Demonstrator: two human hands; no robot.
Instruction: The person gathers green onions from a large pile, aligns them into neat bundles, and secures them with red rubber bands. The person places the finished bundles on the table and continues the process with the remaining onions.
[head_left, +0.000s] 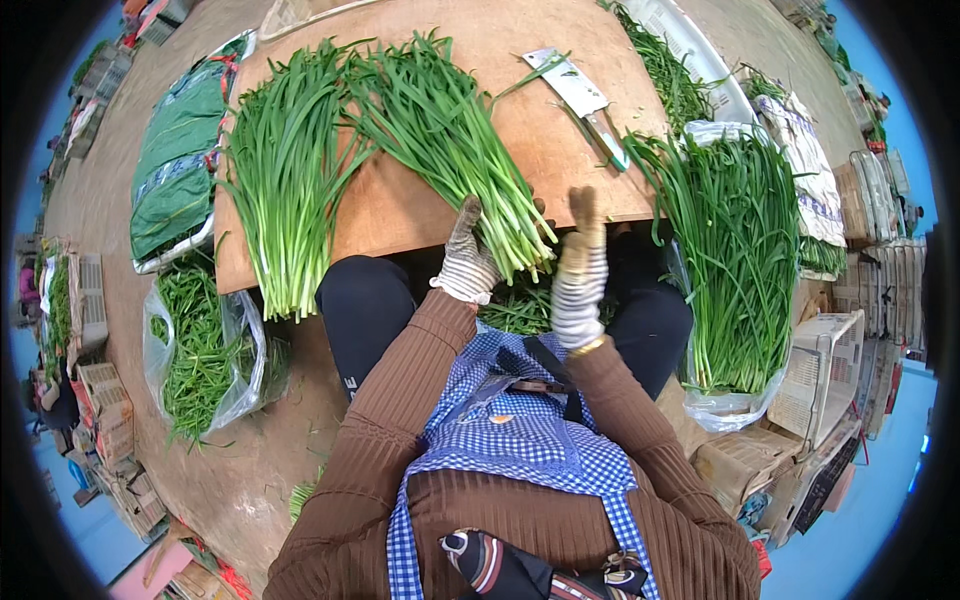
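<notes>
In a striped knit glove, my left hand (470, 259) grips a bundle of Chinese chives (450, 139) near its pale cut stems, which overhang the near edge of the wooden board (375, 210). My right hand (583, 262), gloved too and blurred, is raised just right of the stem ends, apart from them; its fingers look extended and hold nothing visible. A second chive bundle (289, 165) lies on the board at left, its stems past the edge. The cleaver (574, 86) rests at the board's upper right, its handle towards me, with a few loose leaves by the blade.
Plastic bags of loose greens (191, 337) and long chives (742, 262) flank my knees. Green sacking (180, 150) covers a crate at left. A white crate of greens (697, 52) and a white sack (802, 157) stand at right. Stacked crates (817, 367) are beyond.
</notes>
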